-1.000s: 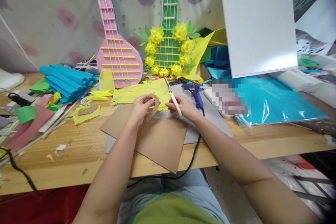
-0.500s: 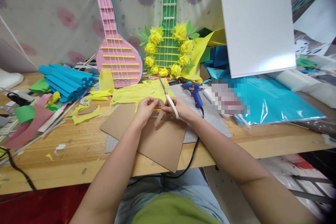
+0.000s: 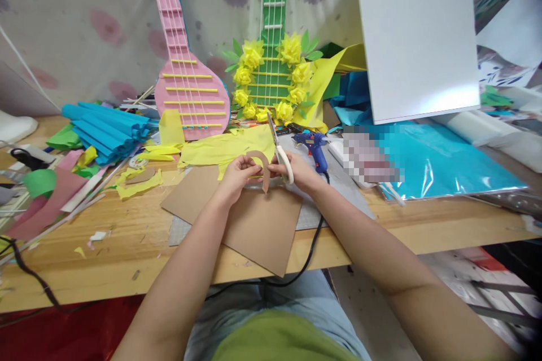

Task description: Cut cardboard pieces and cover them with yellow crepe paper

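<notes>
Over a brown cardboard sheet (image 3: 263,231), a curved, hook-shaped cardboard strip (image 3: 266,170) hangs between my hands. My left hand (image 3: 237,179) is closed, pinching the strip at its left side. Closed around white-handled scissors (image 3: 288,168), my right hand (image 3: 300,171) also has its fingertips at the strip's right edge. The scissors' blades point up and away from me. Behind my hands lies yellow crepe paper (image 3: 231,146). A blue hot glue gun (image 3: 313,148) rests just beyond my right hand, on a grey mat (image 3: 347,203).
At the back lean a pink paper guitar (image 3: 192,90) and a green one (image 3: 271,87) with yellow flowers. Blue crepe paper (image 3: 108,130) and scraps crowd the left. A white board (image 3: 419,48) and a blue plastic-wrapped pack (image 3: 449,163) occupy the right. The glue gun's cord (image 3: 311,251) crosses the table edge.
The curved strip has turned so that its arch shows more clearly between my hands. The scissors have shifted slightly to the right with my right hand.
</notes>
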A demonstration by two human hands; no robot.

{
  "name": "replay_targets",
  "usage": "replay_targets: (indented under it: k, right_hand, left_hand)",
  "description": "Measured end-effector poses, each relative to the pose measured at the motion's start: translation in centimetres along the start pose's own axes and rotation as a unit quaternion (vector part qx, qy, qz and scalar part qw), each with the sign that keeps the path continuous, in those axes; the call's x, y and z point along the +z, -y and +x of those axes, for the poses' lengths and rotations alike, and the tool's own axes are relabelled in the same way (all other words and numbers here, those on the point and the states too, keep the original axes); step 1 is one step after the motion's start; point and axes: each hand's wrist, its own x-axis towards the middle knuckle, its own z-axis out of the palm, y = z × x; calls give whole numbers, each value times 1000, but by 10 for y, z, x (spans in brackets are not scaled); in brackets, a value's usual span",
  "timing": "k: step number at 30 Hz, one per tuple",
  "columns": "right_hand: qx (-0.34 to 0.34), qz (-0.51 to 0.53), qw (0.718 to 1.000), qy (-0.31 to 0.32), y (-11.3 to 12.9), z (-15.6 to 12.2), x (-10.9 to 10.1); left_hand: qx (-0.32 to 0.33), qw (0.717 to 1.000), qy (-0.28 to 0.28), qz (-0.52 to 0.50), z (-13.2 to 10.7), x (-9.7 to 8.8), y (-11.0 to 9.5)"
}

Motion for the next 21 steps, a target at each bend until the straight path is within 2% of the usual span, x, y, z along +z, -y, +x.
replay_targets:
  k: [4, 10, 14, 17, 21]
  right_hand:
    - [-6, 0, 1000, 10, -2, 1, 0]
    - [4, 9, 1000, 16, -4, 2, 0]
    - [13, 4, 1000, -1, -1, 1, 3]
    - [17, -12, 1000, 17, 2, -2, 6]
    - [25, -11, 999, 34, 2, -4, 11]
  left_hand:
    - [22, 999, -31, -1, 2, -1, 2]
    - [-22, 998, 49, 31, 0, -2, -1]
    - [34, 999, -9, 35, 0, 2, 0]
    - [81, 995, -65, -4, 1, 5, 0]
    - [93, 990, -103, -37, 2, 6, -1]
